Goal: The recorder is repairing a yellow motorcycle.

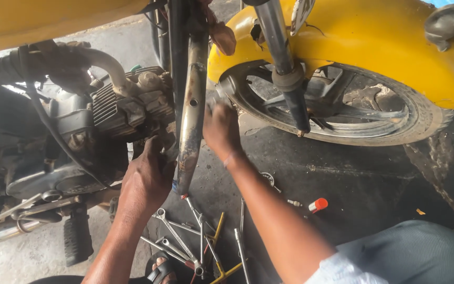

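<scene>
Both hands reach up under a motorcycle's frame tube.

The left hand (147, 176) curls against the foot of the rusty frame tube (192, 113), beside the engine (116, 108), fingers closed around something I cannot make out. The right hand (220, 129), arm stretched forward, presses knuckles-up behind the tube near the front wheel (342, 105); its grip is hidden. Spanners (185, 239) lie on the floor below.

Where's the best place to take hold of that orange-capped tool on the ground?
Grip the orange-capped tool at its orange end, coming from above: it lies flat on the bare concrete floor, apart from the wrench pile, with room around it.
</scene>
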